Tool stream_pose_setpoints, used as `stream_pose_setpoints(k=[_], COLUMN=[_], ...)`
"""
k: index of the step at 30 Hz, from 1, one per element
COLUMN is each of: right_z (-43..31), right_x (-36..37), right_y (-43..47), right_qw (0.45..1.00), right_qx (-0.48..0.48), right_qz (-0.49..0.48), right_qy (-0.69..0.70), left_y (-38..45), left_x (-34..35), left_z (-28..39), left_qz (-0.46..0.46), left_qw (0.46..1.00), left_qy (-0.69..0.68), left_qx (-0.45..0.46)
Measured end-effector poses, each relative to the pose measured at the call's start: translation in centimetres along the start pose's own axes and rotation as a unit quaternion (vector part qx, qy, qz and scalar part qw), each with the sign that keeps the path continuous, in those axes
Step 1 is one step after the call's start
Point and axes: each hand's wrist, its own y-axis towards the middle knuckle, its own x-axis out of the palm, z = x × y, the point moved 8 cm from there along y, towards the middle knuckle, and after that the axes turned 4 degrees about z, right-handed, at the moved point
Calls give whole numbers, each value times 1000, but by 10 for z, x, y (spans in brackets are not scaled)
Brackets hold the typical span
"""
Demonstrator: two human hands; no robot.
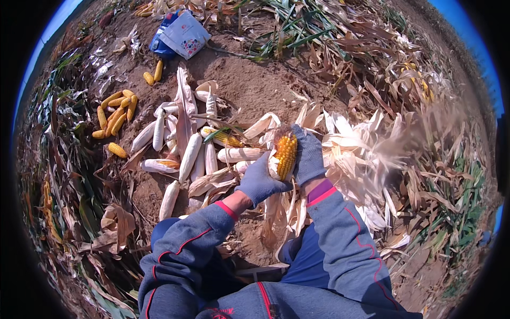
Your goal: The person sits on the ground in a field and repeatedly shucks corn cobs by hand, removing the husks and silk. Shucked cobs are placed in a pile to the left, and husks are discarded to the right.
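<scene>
Between my gloved hands is a partly husked ear of corn [287,155], its yellow kernels bare on one side and pale husk still around its lower left. My left hand [261,179] grips the ear's base from below. Along the ear's upper right side lies my right hand [307,153], its fingers near the brown silk at the tip. Just left of the hands is a pile of ears in pale husks [190,157]. One ear there, a half-bare yellow one [223,137], shows its kernels.
Stripped husks [358,147] are heaped to the right. Several bare yellow ears [115,113] lie together at the left, with two more [153,73] farther up. A blue-and-white bag [181,36] sits on the soil at the top. Dry stalks and leaves [67,179] line the left side.
</scene>
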Motion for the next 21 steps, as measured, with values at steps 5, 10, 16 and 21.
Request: stream_pose_setpoints(k=[5,10,16,21], right_z=[-46,-57,-45,-34], right_x=[-9,-10,-12,-15], right_y=[-7,-5,3,17], right_qw=[927,892,988,994], right_qx=[-245,-285,-92,-54], right_qz=[111,142,125,91], right_qy=[-261,-322,9,13], left_y=[14,9,12,13], left_x=[-11,10,4,-22], left_z=[13,30,14,20], left_qz=[67,21,49,101], left_qw=[996,950,954,981], left_qy=[-46,-310,-292,-161], left_qx=[31,-33,-42,-28])
